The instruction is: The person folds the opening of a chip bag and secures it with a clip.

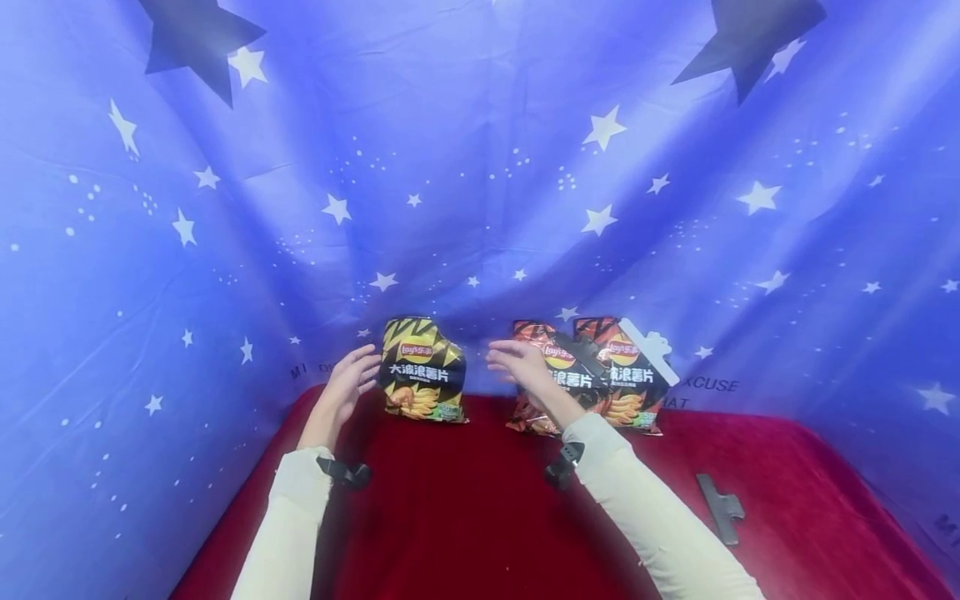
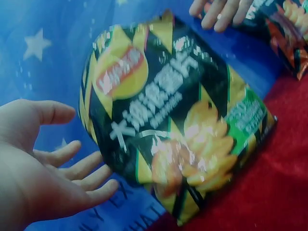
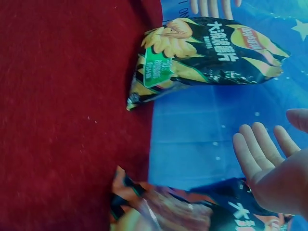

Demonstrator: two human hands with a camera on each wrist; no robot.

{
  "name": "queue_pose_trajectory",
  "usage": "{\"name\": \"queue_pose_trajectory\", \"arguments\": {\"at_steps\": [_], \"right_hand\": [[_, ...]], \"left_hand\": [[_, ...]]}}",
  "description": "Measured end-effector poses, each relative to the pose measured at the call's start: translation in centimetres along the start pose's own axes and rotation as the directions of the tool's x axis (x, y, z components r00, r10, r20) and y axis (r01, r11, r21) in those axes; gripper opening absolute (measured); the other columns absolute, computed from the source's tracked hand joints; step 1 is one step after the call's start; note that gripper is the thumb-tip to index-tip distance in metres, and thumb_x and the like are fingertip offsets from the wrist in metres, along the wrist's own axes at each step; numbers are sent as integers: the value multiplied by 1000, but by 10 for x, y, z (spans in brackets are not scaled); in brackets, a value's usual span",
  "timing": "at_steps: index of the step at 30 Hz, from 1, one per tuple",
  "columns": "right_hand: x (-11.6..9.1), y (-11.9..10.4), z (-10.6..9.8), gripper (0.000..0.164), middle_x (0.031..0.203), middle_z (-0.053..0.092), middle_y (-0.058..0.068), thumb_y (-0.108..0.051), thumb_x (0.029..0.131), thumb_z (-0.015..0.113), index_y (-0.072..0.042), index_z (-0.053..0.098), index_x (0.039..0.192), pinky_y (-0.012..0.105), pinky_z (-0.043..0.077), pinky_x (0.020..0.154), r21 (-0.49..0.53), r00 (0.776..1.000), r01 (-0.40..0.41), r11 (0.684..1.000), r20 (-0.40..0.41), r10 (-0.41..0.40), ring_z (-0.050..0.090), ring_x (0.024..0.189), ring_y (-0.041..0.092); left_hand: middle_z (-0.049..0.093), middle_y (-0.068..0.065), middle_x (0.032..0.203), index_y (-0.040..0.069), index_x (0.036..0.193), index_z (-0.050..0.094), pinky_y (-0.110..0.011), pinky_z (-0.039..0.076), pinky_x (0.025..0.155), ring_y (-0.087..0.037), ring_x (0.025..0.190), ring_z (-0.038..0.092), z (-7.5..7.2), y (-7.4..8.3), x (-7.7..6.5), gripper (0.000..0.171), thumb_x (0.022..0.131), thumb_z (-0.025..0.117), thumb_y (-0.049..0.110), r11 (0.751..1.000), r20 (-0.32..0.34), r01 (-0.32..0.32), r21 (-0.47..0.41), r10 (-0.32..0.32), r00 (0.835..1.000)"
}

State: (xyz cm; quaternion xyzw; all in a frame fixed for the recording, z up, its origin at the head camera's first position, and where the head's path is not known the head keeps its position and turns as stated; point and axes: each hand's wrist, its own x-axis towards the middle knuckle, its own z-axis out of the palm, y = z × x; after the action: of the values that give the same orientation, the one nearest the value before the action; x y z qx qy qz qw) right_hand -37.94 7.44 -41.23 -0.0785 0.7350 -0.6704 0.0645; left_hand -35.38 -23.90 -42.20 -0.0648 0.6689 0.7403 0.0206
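Flanking the yellow-black bag [image 1: 422, 375], both wide-spread hands [image 1: 345, 389] [image 1: 529, 367] leave room beyond its right edge.

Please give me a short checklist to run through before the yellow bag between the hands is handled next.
1. Left hand empty: ok, spread beside the yellow bag.
2. Right hand empty: ok.
3. Yellow bag standing: ok.
4. Left hand touching the bag: cannot tell.
5. Clip on the yellow bag: not ok, none visible.
6. Loose dark clip in sight: ok, on the red cloth.

Glossy film chip bags [image 1: 423, 372], velvety tablecloth [image 1: 435, 517], cloth backdrop [image 1: 480, 150]
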Motion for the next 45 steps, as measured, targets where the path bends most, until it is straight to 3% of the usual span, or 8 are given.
{"name": "queue_pose_trajectory", "arguments": {"at_steps": [7, 11, 16, 21, 31, 39, 45], "right_hand": [[6, 17, 13, 43, 135, 61, 30, -10, 100, 62, 4, 54, 140, 55, 47, 109, 53, 998, -49, 997, 39, 47, 60, 127, 45], [8, 27, 20, 42, 134, 63, 27, -7, 98, 64, 4, 57, 138, 50, 54, 102, 66, 997, -63, 996, 52, 59, 62, 124, 44], [10, 34, 29, 40, 130, 67, 24, -7, 95, 68, 2, 62, 133, 47, 57, 98, 71, 997, -66, 995, 56, 62, 68, 117, 39], [11, 38, 36, 39, 126, 68, 25, -5, 93, 70, 3, 63, 131, 45, 58, 96, 91, 996, -80, 993, 55, 75, 72, 109, 32], [13, 40, 41, 39, 128, 67, 26, -4, 94, 69, 5, 62, 131, 44, 59, 95, 132, 994, -103, 986, 43, 98, 72, 108, 31], [11, 38, 41, 38, 128, 66, 26, -2, 93, 68, 6, 62, 130, 40, 61, 90, 169, 994, -110, 979, 9, 110, 73, 94, 22], [9, 29, 37, 37, 123, 67, 23, 0, 94, 67, 10, 61, 130, 40, 62, 88, 223, 996, -85, 971, -12, 90, 71, 84, 14]], "left_hand": [[22, -24, 167, -1, 159, 25, -52, 25, 126, -41, 150, 28, -12, -17, 7, 56, 109, 41, 19, 999, 108, 37, 32, -40, 993], [31, -20, 162, 2, 158, 30, -51, 30, 123, -33, 141, 41, -16, -24, 12, 55, 109, 45, 21, 999, 106, 36, 37, -39, 994], [59, -1, 133, 6, 156, 36, -45, 40, 117, -12, 112, 60, -20, -30, 18, 54, 107, 51, 22, 999, 85, 36, 16, -38, 996], [67, 15, 102, 4, 156, 36, -35, 47, 106, -5, 96, 65, -22, -32, 22, 55, 107, 53, 22, 999, 91, 31, -16, -30, 995], [69, 16, 97, 3, 153, 40, -40, 46, 110, -5, 94, 67, -19, -33, 22, 53, 105, 57, 19, 1000, 72, 7, -13, -6, 997], [68, 14, 96, 5, 143, 47, -25, 54, 91, -5, 92, 67, -17, -30, 20, 41, 104, 57, 14, 999, 80, -14, -44, 17, 997], [67, 13, 97, 12, 132, 53, -25, 55, 87, -6, 92, 66, -14, -24, 17, 29, 103, 58, 14, 998, 111, -30, -57, 37, 993]]}}
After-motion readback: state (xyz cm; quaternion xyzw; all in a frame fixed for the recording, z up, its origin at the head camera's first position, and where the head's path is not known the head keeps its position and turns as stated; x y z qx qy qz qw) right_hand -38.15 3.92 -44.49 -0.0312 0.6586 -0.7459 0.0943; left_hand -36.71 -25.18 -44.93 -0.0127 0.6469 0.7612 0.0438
